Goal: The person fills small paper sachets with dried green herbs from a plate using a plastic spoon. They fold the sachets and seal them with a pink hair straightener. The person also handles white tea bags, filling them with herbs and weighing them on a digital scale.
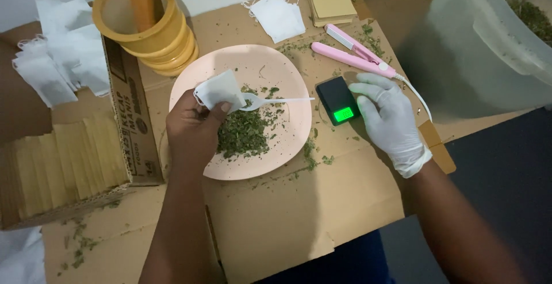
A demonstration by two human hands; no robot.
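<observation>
My bare left hand [192, 128] holds a small white filter bag [218, 90] over the pink plate [293, 140]. A heap of dried green leaves [244, 133] lies on the plate, and a white plastic spoon [276, 101] rests across it. My right hand [388, 117], in a white glove, rests beside a small black pocket scale [338, 98] with a lit green display, fingers touching its right edge.
A pink heat sealer [353, 54] lies behind the scale. A yellow mortar with pestle [149, 25] stands at the back left, beside a cardboard box of tan envelopes [63, 163]. White bags [279, 16], a translucent bin of leaves [506, 36].
</observation>
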